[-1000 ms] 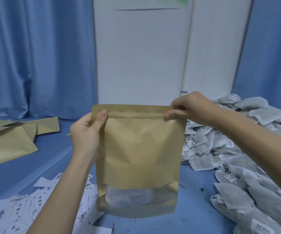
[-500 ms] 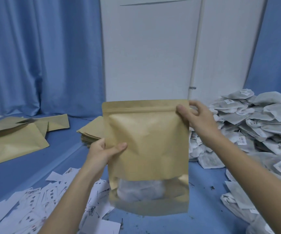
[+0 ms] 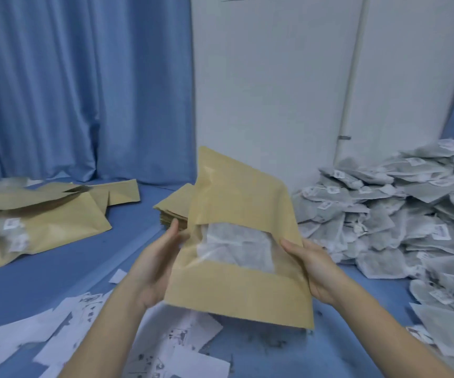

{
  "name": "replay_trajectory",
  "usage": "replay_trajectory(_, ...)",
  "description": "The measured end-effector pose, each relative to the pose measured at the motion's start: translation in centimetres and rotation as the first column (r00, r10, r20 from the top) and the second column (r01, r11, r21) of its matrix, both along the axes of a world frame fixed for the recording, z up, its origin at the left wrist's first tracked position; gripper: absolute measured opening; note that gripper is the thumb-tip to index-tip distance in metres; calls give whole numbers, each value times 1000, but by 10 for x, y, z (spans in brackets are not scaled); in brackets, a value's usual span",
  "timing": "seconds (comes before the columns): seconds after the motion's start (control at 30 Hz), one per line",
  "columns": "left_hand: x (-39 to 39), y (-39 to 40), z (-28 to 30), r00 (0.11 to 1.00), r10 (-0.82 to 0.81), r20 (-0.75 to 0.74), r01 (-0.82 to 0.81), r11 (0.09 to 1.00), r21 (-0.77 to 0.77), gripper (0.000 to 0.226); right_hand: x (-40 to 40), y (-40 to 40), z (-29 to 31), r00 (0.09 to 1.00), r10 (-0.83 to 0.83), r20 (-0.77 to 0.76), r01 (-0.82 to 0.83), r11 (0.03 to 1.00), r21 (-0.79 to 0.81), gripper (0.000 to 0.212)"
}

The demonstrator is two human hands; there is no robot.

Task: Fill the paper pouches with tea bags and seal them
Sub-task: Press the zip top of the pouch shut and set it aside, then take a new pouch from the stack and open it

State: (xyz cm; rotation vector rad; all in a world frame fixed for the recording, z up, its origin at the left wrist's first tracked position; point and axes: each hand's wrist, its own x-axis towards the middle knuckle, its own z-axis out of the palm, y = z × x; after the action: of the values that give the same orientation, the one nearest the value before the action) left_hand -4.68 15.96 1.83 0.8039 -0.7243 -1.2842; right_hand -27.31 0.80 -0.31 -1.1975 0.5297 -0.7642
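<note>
A brown paper pouch (image 3: 243, 291) with a clear window is held tilted above the blue table, its top leaning away to the left. White tea bags (image 3: 236, 249) show through the window. My left hand (image 3: 155, 264) holds the pouch's left edge, thumb stretched up along it and fingers hidden behind. My right hand (image 3: 314, 268) holds the right edge, thumb at the front and fingers underneath. Whether the top strip is closed cannot be told from here.
A large heap of loose tea bags (image 3: 384, 211) fills the right side. Filled pouches (image 3: 51, 227) lie at the left, and a stack of flat pouches (image 3: 172, 210) sits behind my left hand. White paper tags (image 3: 84, 326) litter the near table.
The pouch has tipped from upright to tilted, with its window side now up. My right hand has dropped from the top corner to the lower right edge; my left hand slid lower too.
</note>
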Motion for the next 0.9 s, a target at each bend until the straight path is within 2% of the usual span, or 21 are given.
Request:
replay_trajectory(0.03,8,5,-5,995,16,-103,-20,999,-41,57,18,-1,3,1000,24,-5,-24,999,46,24)
replay_trajectory(0.1,27,8,-9,954,115,-278,-167,971,-170,55,73,-1,23,995,84,-47,-80,993,83,20)
replay_trajectory(0.2,59,-6,5,831,252,-497,-427,860,-279,43,187,3,82,990,143,0,-143,989,36,24)
replay_trajectory(0.27,79,-21,17,747,367,-554,-549,810,-204,41,255,16,116,980,198,7,-198,980,27,43)
replay_trajectory(0.33,98,-34,19,696,498,-517,-601,798,-41,53,301,21,123,980,165,-114,-170,985,-39,57)
replay_trajectory(0.43,119,-47,7,656,603,-453,-627,770,118,60,319,-2,89,943,-93,-319,-8,953,-303,62)
replay_trajectory(0.5,127,-56,-4,645,640,-419,-632,754,178,59,309,-30,54,867,-292,-405,6,817,-577,56)
replay_trajectory(0.57,128,-66,-14,660,646,-385,-607,760,234,57,287,-56,23,713,-475,-517,-131,633,-763,59)
replay_trajectory(0.63,125,-77,-24,689,631,-357,-568,776,276,56,263,-80,-5,512,-600,-614,-326,526,-786,75)
replay_trajectory(0.7,120,-85,-31,711,612,-347,-533,790,303,55,243,-95,-23,382,-643,-664,-435,508,-743,91)
replay_trajectory(0.8,111,-93,-36,736,589,-335,-493,804,332,54,226,-102,-37,332,-711,-619,-507,419,-753,91)
replay_trajectory(0.9,98,-99,-38,754,575,-318,-480,813,331,50,214,-91,-40,379,-800,-465,-572,193,-797,63)
